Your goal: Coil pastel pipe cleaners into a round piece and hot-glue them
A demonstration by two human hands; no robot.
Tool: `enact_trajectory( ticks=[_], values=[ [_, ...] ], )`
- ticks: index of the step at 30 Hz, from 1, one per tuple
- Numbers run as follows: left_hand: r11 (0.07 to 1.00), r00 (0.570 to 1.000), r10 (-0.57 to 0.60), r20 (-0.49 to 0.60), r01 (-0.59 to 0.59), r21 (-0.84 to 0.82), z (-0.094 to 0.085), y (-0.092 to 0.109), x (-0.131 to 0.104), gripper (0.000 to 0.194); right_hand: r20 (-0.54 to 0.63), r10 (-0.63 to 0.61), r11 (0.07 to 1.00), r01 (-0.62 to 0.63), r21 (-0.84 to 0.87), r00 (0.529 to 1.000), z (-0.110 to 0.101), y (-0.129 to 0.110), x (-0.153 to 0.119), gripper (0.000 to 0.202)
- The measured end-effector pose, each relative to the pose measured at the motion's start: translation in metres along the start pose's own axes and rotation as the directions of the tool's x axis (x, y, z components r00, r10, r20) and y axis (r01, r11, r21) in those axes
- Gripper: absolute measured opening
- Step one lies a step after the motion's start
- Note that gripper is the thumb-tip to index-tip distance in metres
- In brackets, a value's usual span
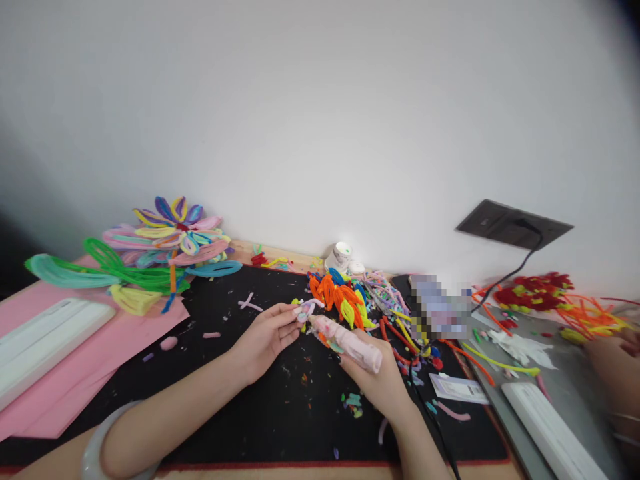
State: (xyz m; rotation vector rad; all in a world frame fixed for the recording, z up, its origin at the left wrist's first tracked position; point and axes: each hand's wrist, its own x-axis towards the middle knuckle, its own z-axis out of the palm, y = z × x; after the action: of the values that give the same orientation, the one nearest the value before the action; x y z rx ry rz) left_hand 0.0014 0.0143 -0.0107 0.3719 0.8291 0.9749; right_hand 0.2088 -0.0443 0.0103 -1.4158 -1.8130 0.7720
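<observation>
Over the black mat (215, 400), my left hand (267, 340) pinches a small bent piece of lilac pipe cleaner (311, 307) between thumb and fingertips. My right hand (375, 380) is wrapped round a pale pink glue gun (345, 341). Its nozzle end is right at the lilac piece; whether they touch I cannot tell. Behind the glue gun lie looped orange pipe cleaners (333, 293) with yellow and blue ones. Small cut scraps (353, 404) are scattered below my hands.
A pipe cleaner flower (183, 230) and green loops (120, 267) lie left, near pink paper (95, 360) and a white box (50, 340). A white cup (340, 257) stands by the wall. A black cable (510, 272) hangs from the socket. Another person's hand (617, 360) is at far right.
</observation>
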Motion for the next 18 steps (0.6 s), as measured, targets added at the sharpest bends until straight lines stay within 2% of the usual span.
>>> enact_trajectory(
  ticks=[7,13,18],
  values=[
    [1.000,1.000,-0.006,-0.008,0.006,-0.004,0.0015,0.0010,-0.0022,0.016,-0.033,0.034,0.999,-0.033,0.043,0.999,-0.0003,0.0024,-0.0002,0.008],
    [1.000,1.000,-0.015,-0.007,0.015,0.008,0.0004,0.0007,-0.0034,0.018,-0.085,0.026,0.999,-0.022,0.047,0.996,0.0006,0.0052,0.0010,0.007],
    [1.000,1.000,-0.011,-0.007,0.011,0.008,0.0010,0.0010,-0.0020,0.016,-0.052,0.030,0.999,-0.028,0.032,0.998,-0.0003,0.0035,0.0000,0.006]
  ],
)
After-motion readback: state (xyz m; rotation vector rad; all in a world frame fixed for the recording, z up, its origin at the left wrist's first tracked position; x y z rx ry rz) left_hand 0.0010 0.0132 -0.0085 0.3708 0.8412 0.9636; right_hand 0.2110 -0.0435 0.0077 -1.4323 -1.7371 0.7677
